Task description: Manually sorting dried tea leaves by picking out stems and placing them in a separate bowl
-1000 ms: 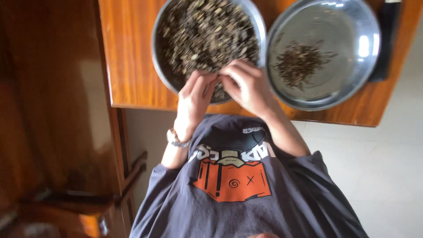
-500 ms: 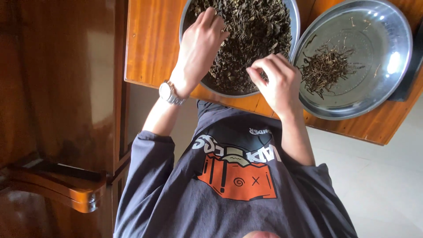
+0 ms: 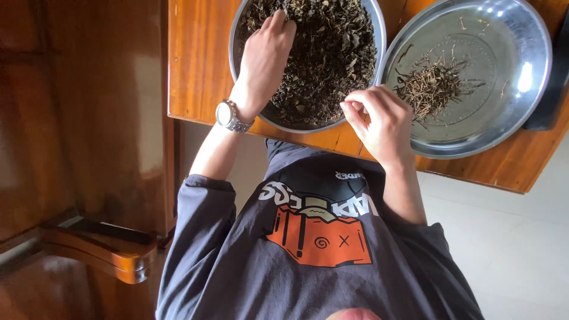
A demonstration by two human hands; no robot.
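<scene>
On the glossy wooden counter (image 3: 195, 71), the left hand (image 3: 265, 56) digs spread fingers into crumbly dark dried leaves (image 3: 332, 53) filling the left round steel bowl (image 3: 235, 35), while the right hand (image 3: 382, 118), near the right steel bowl (image 3: 533, 71) of thin stems (image 3: 432, 86), has its grip pressed together, pinching something too small to tell.

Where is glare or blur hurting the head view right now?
Head view: strongest glare is a white hotspot on the right side of the steel bowl with stems; softer sheen on the wooden panel at left. Both hands, left hand and right hand, and the bowl of dried leaves look sharp.
</scene>
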